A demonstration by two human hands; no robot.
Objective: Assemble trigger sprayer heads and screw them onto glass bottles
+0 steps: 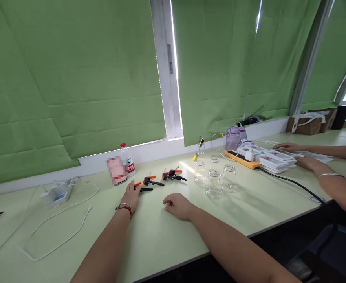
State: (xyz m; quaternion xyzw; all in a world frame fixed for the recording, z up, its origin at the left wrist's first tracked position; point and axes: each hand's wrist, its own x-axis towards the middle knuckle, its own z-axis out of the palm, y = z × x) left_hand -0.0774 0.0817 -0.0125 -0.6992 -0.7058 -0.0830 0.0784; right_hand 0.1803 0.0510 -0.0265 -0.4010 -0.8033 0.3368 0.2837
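The person's left hand (132,197) lies on the desk (155,243) with its fingers a bit bent. Its fingertips are at a black and orange tool (146,190), which pokes out on the right side of the hand. The hand hides part of it, so one cannot tell if the fingers have hold of it. More tools like it (153,181) lie just past the fingertips and to the right. The right hand (178,205) rests nearer the person, half curled, with nothing seen in it. Clear glass jars (213,192) stand to its right.
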